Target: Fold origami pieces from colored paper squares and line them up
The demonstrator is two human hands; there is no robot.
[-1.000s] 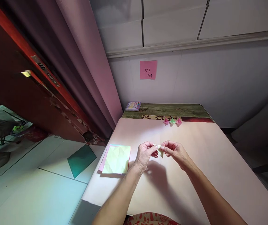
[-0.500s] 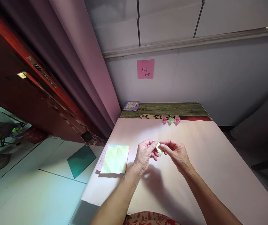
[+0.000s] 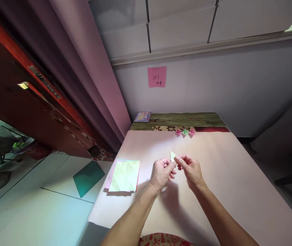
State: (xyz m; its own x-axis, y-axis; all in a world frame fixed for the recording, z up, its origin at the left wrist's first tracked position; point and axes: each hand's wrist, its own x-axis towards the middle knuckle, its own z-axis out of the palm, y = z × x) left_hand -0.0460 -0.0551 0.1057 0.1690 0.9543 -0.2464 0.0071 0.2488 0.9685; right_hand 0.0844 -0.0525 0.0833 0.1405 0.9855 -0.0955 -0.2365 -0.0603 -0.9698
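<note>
A small folded piece of pale yellow-green paper (image 3: 172, 155) is held up over the table, its pointed tip showing above my fingers. My left hand (image 3: 162, 171) pinches its lower end between thumb and fingertips. From the other side, my right hand (image 3: 190, 169) grips the paper by its right edge, thumb on top. The fingers hide much of the paper. Left of my hands lies a stack of square paper (image 3: 124, 176), the top sheet pale green with a triangle pattern and pink sheets peeking out below.
Three small folded paper pieces (image 3: 185, 132), two pink and one green, sit in a row at the back of the pink-covered table (image 3: 220, 177). A purple patterned packet (image 3: 143, 117) lies at the back left corner. A pink note (image 3: 157, 77) hangs on the wall.
The folded paper has been turned, so its tip now points upward instead of down. My left hand has shifted slightly lower and to the right, closer to my right hand.
</note>
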